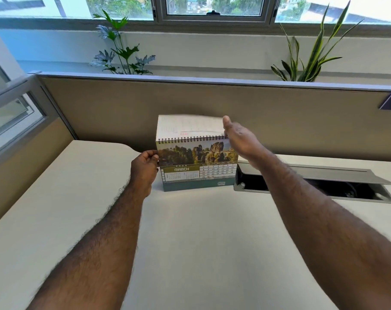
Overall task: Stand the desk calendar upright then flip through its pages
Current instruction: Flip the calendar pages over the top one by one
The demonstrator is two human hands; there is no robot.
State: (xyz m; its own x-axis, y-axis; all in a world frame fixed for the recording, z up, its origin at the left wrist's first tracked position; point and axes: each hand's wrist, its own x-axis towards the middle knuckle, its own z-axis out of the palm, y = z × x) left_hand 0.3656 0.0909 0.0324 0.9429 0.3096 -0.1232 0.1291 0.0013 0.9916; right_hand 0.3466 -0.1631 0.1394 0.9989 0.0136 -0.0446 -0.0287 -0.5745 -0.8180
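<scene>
My desk calendar [198,166] stood upright on the pale counter [190,242], just above centre of the frame, its teal base on the surface & its back close to the beige partition [123,113]. Front page showed MARCH w/ a photo of rock cliffs over the date grid. Spiral binding [193,139] ran across the top edge.

My left hand [145,168], centre-left of frame, was closed in a pinch on the calendar's left edge, thumb & fingertips touching the page about level w/ the photo. My right hand [239,137], centre-right, was open & flat-ish, thumb pointing up, fingers hidden behind the top right corner of the calendar. One flipped page [190,125] stood raised above the spiral, blurred, its right edge against my right hand; couldn't tell if the fingers actually gripped it or just pushed it.

Right of the calendar, touching or just beside its lower right corner, a grey cable tray [313,184] was sunk in the counter w/ its lid [313,173] tilted open. Behind the partition, a leafy plant [120,54] in the upper left & a snake plant [311,57] in the upper right, below the windows [214,7].
</scene>
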